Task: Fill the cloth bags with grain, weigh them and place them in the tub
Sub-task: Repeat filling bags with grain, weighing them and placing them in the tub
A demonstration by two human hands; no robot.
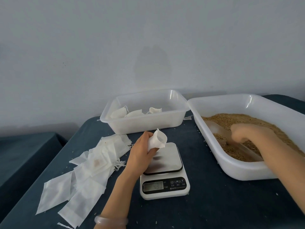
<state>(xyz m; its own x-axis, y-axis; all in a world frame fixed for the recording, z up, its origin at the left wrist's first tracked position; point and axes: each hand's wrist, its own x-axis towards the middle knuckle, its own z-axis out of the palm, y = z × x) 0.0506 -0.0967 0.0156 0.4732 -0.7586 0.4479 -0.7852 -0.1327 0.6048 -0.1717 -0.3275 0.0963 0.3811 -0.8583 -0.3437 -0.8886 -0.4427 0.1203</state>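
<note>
My left hand (pixel 142 150) holds a small white cloth bag (pixel 157 140) with its mouth open, just above the steel plate of a white digital scale (pixel 165 172). My right hand (pixel 247 134), blurred, is inside the large white tub of brown grain (pixel 219 156) and grips the handle of a clear plastic scoop (pixel 219 129) dug into the grain (pixel 231 119). Behind the scale stands a clear tub (pixel 148 124) with three filled bags (pixel 132 113) inside.
A heap of flat empty cloth bags (pixel 79 176) lies left of the scale on the dark blue tablecloth (pixel 214 204). Loose grains dot the cloth. The table's left edge runs diagonally, with a lower dark surface (pixel 24 154) beyond it. A grey wall stands behind.
</note>
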